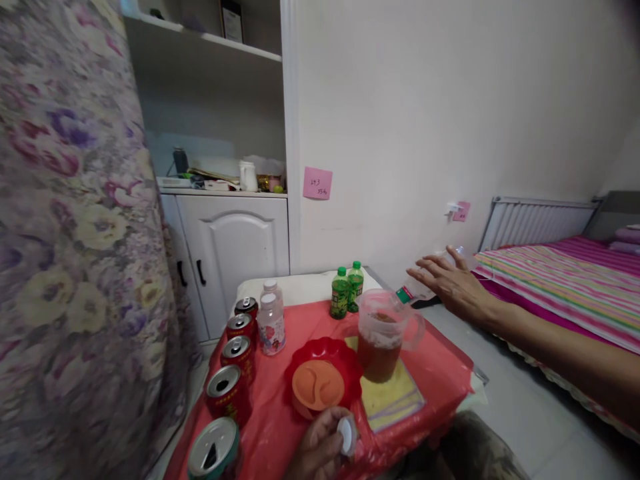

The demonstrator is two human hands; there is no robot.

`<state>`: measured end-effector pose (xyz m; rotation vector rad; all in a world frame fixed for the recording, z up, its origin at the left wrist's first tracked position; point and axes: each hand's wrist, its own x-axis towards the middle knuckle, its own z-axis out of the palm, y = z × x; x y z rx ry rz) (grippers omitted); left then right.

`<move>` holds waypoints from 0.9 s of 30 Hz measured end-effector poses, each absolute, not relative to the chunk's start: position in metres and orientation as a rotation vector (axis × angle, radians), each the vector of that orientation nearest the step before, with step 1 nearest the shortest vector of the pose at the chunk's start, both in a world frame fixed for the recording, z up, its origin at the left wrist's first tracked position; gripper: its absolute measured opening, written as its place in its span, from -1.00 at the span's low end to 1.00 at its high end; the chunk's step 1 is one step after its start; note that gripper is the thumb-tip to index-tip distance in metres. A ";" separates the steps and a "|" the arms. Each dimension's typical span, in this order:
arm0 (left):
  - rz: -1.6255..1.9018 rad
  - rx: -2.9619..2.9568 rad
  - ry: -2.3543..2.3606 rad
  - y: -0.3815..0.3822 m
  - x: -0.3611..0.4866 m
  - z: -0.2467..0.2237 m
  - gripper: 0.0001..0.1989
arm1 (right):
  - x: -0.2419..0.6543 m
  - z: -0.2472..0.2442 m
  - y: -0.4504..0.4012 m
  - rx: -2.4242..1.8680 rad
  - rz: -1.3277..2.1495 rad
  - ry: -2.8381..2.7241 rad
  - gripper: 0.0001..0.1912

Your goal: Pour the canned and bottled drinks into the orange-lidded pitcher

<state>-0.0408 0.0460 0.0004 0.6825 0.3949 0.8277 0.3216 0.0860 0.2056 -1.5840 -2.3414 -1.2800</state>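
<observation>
My right hand [450,283] is wrapped over a clear plastic bottle [419,291] with a green-and-red label. The bottle is tipped sideways, its lower end against the rim of a clear plastic pitcher [380,343]. Brown liquid with froth on top stands in the pitcher. Low in front, my left hand [317,443] pinches a white bottle cap [346,437] between thumb and fingers. Just beyond that hand sits a red scalloped plate [325,350] carrying an orange round divided dish [317,385]. A folded yellow cloth [393,400] lies under the pitcher.
Several drink cans [225,387] line the left edge of the red-covered table [295,327], beside two clear bottles [271,323]. Two green-capped bottles [340,293] stand behind the pitcher. A floral curtain [75,233] hangs at left; a bed [550,267] is at right.
</observation>
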 end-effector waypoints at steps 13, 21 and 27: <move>0.825 0.685 0.384 0.045 -0.038 0.000 -0.61 | 0.336 0.189 0.084 -1.668 -1.147 -2.246 -0.49; 0.817 0.705 0.414 0.041 -0.037 -0.003 -0.63 | 0.359 0.156 0.027 -1.727 -0.185 -1.787 -0.24; 0.810 0.807 0.473 0.039 -0.038 -0.002 -0.55 | 0.297 0.043 -0.033 -1.627 0.655 -1.430 -0.12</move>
